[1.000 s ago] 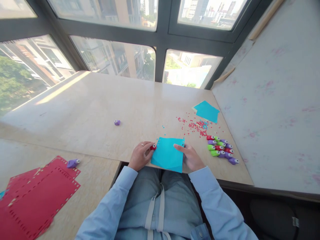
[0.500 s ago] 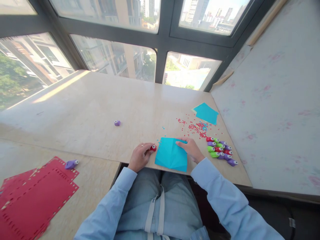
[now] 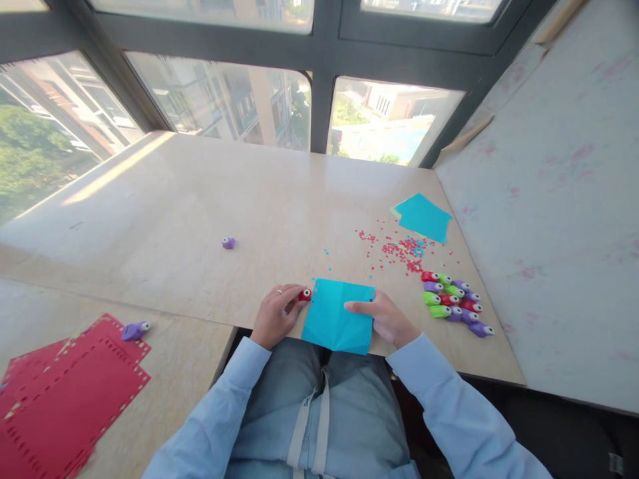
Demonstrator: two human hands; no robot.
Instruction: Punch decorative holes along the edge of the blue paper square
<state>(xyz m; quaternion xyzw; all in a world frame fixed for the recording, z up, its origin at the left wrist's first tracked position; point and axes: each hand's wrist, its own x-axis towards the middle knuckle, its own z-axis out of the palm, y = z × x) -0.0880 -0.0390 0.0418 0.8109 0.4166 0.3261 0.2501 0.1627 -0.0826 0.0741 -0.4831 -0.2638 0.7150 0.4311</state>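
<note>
The left hand [image 3: 276, 314] pinches one red punch [image 3: 304, 294]. The right hand [image 3: 387, 316] grips one blue paper [image 3: 337, 316]. Eleven punches [image 3: 455, 301] lie in a pile nearby.

Three lone punches [image 3: 305, 294], one punch cluster [image 3: 455, 301], two blue sheets [image 3: 338, 315].

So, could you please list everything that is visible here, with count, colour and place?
blue sheet: one, blue, table front edge, between the hands
red punch: one, red, at the sheet's left edge
punch pile: about ten, red, green, purple, right of the sheet
paper dots: many, mostly red, behind the pile
blue stack: blue, far right
purple punch: one, mid-table
red sheets: red, perforated, left table
left hand: holds the red punch
right hand: on the blue sheet
</note>
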